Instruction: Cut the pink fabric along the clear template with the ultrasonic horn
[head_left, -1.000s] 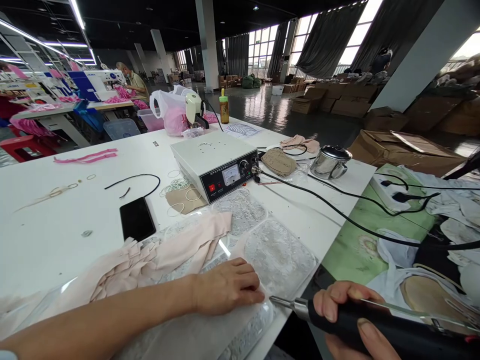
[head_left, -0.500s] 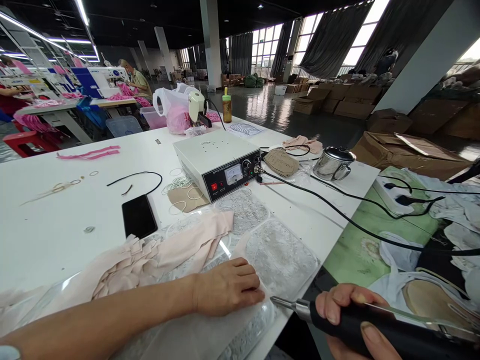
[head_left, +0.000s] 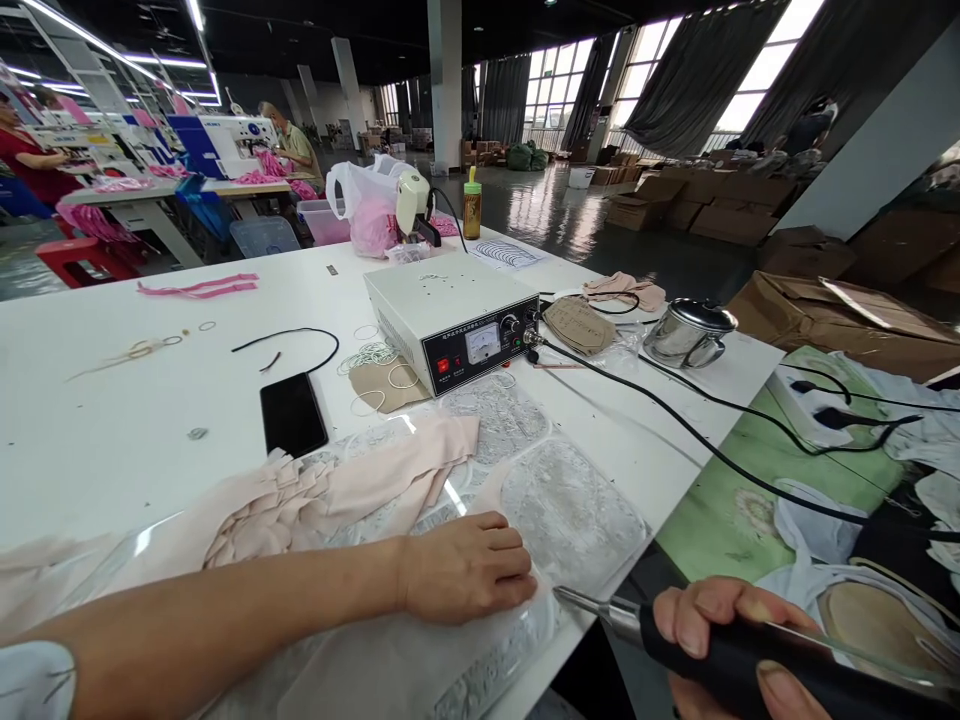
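Note:
My left hand [head_left: 469, 570] lies on pale pink fabric [head_left: 390, 660] at the near edge of the white table [head_left: 127, 440], fingers curled and pressing down on it. My right hand [head_left: 739, 640] grips a black handheld tool [head_left: 757, 660]. The tool's metal tip [head_left: 581, 598] points left, just right of my left fingertips. A black cable [head_left: 675, 425] runs from the tool side to a white control box [head_left: 454, 315] with a dial meter. A heap of folded pink fabric pieces [head_left: 300, 505] lies beside my left forearm, over scuffed clear plastic sheets [head_left: 570, 510].
A black phone [head_left: 292, 412], loose rings [head_left: 367, 358], a steel lidded pot [head_left: 686, 332] and a tan pad [head_left: 577, 322] lie on the table. A bottle [head_left: 472, 210] and a plastic bag [head_left: 367, 210] stand at the far end. Cartons [head_left: 840, 305] lie right. People sew at far left.
The view has shifted so the scene sits a little to the right. My right hand and the tool have sunk slightly lower in the picture. My left hand stays on the fabric.

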